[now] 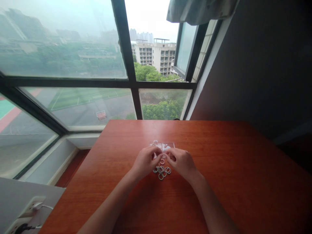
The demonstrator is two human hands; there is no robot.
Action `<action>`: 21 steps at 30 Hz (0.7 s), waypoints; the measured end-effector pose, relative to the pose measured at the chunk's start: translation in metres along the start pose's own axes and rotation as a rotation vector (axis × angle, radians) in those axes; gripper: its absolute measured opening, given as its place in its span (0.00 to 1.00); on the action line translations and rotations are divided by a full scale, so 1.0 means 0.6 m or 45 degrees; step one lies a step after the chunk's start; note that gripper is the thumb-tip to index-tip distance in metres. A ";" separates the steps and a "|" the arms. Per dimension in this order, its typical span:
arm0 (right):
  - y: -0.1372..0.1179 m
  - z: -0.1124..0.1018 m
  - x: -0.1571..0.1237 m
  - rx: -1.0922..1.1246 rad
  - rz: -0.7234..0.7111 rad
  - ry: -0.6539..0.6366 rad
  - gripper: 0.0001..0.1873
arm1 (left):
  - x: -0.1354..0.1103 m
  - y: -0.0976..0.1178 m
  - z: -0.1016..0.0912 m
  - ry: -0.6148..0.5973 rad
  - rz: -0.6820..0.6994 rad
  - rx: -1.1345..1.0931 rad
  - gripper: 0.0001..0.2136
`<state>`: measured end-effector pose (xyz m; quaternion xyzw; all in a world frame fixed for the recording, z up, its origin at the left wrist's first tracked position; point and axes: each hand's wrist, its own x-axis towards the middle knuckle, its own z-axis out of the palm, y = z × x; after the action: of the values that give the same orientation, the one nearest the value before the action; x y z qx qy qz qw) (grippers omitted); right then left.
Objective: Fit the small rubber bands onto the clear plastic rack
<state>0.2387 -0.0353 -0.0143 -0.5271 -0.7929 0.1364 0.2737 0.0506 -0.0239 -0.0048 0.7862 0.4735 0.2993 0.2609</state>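
Left hand (146, 160), right hand (182, 162) both pinching, can't tell what; pale rings (161, 169) nearby, clear case (171, 145) behind, contents blurry.

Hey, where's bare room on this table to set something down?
The glossy reddish-brown wooden table is bare between the right hand and its right edge, and between the left hand and its left edge. Around the hands it's crowded: small pale rings nearer, a clear plastic item beyond.
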 end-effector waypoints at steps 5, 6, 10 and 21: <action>0.008 -0.008 -0.004 -0.017 0.018 -0.322 0.07 | 0.003 -0.013 -0.016 0.109 -0.025 0.155 0.04; 0.008 -0.010 -0.005 -0.011 0.017 -0.373 0.07 | 0.004 -0.017 -0.019 0.129 -0.031 0.179 0.04; 0.005 -0.014 -0.007 -0.030 0.036 -0.478 0.09 | 0.005 -0.026 -0.031 0.188 -0.058 0.266 0.05; 0.005 -0.012 -0.011 -0.030 -0.013 -0.427 0.08 | 0.006 -0.033 -0.034 0.230 -0.101 0.396 0.06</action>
<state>0.2469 -0.0404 -0.0120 -0.4962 -0.8316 0.2118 0.1318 0.0255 -0.0101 -0.0036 0.7677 0.5661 0.2816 0.1042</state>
